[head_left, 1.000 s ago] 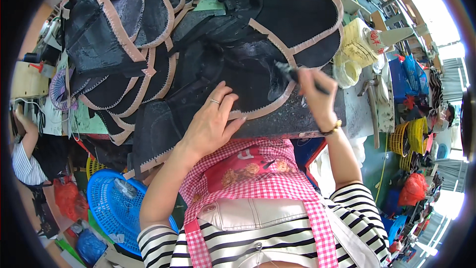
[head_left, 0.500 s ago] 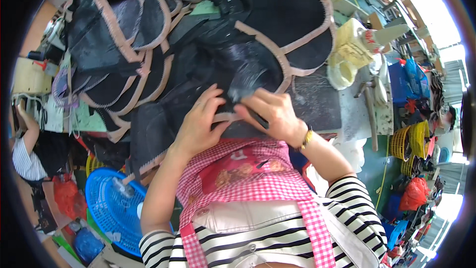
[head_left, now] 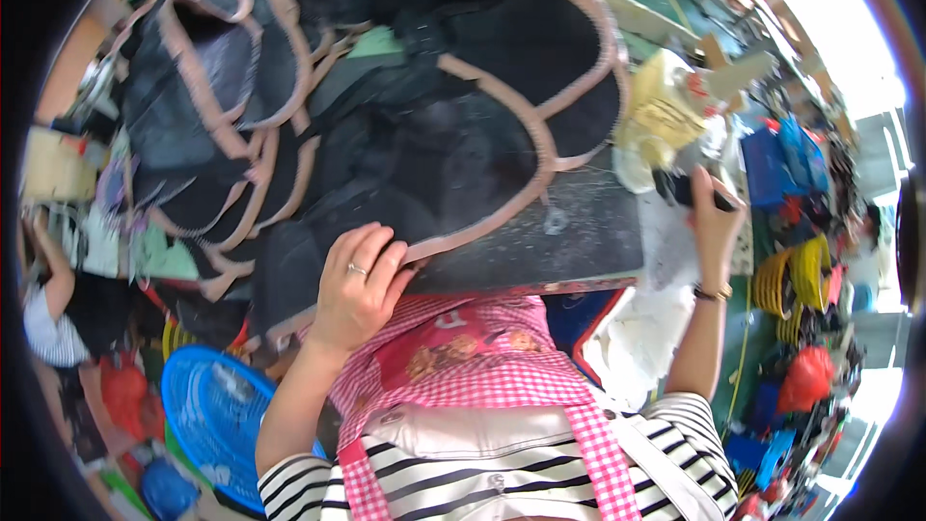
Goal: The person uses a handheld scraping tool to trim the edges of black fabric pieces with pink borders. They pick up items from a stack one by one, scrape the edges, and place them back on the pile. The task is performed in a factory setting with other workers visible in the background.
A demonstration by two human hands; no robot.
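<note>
A black leather-like piece (head_left: pixel 434 154) with a curved beige toothed edging lies flat before me. My left hand (head_left: pixel 362 280), wearing a ring, is closed on its near edge, fingers on top and thumb lower down. At the right, my right hand (head_left: pixel 716 217) grips a dark-handled brush (head_left: pixel 680 190), partly hidden by the fingers. The brush's front end is beside the mouth of a yellowish plastic pot (head_left: pixel 632 166); its bristles are too blurred to make out. Under the black piece is a dark work board (head_left: pixel 588 232).
Several similar black pieces with beige edging (head_left: pixel 207 77) are heaped at the left and far side. A blue plastic basket (head_left: pixel 207 405) stands low at the left. Yellow baskets (head_left: pixel 796 275) and a red bag (head_left: pixel 808 376) are farther right. Another person's arm (head_left: pixel 58 256) shows at the far left.
My right hand has left the black piece, carrying the brush rightward to the yellowish pot. My left hand stays at the near edge, slightly lower. The wet patch on the piece looks spread out.
</note>
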